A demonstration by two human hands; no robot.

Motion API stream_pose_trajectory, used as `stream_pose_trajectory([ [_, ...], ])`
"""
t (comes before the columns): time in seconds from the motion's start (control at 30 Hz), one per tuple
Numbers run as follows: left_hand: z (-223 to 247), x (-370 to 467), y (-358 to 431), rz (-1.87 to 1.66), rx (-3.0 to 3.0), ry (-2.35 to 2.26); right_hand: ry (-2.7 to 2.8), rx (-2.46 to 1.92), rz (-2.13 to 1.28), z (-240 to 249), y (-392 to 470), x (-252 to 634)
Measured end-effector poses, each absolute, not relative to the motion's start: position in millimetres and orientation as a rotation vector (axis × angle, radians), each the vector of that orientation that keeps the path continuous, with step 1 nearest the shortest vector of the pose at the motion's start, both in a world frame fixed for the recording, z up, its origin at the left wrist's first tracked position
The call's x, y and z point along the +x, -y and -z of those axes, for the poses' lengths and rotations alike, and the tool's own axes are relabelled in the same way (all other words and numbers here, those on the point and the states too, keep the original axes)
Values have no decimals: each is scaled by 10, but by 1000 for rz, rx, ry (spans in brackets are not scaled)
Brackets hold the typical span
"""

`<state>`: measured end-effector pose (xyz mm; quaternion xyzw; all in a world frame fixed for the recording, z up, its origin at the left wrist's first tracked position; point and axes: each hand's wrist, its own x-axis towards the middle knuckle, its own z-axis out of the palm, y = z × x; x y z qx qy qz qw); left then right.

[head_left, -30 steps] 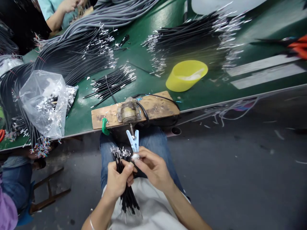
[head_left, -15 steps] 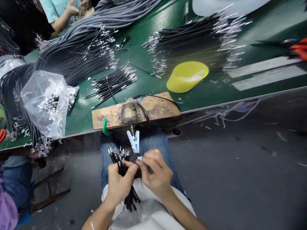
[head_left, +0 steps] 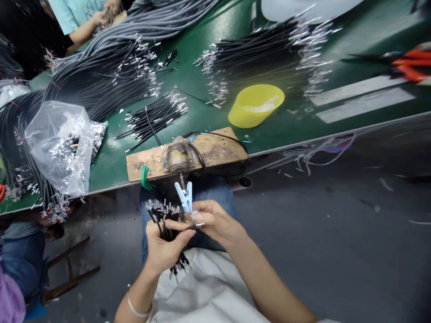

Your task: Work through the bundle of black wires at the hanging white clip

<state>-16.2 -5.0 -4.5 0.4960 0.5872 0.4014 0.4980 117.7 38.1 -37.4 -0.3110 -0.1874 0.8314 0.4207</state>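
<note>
My left hand (head_left: 168, 244) is closed round a bundle of short black cables (head_left: 164, 224) with silvery tips, held above my lap. Between its thumb and forefinger, one cable (head_left: 195, 225) sticks out to the right, its bright tip lying by my right palm. My right hand (head_left: 215, 222) has its fingers bent together at the lower end of a light blue clothespin (head_left: 184, 197). A whitish bit shows at those fingertips; what they grip is unclear. The clothespin hangs from the shaft of a small motor (head_left: 178, 157) fixed on a wooden board (head_left: 218, 150).
A green clamp (head_left: 145, 177) sits at the board's left. On the green table (head_left: 202, 121) are a yellow cup (head_left: 247, 110), cable piles (head_left: 158, 116), a plastic bag (head_left: 60, 143) and orange-handled scissors (head_left: 411, 63). A co-worker's hands (head_left: 104, 15) are at the far left.
My right hand has moved up to the clothespin's lower end. The single cable's silvery tip now shows, pointing right from my left hand. The whole view has shifted slightly.
</note>
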Motion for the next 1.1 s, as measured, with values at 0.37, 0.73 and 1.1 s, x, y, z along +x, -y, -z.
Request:
stream_pose_trajectory([
  [0.37,79,-150,34,-1150,1124,-1505,309,-488,-1966,298,-682,831],
  [0.73,80,-80,12,-1102,1066,-1518,381,-641,-2026,467,-639,864],
  [1.1,86,-166,106,-920,1181,-1571,933,-1035,-1253,499,-128,1203],
])
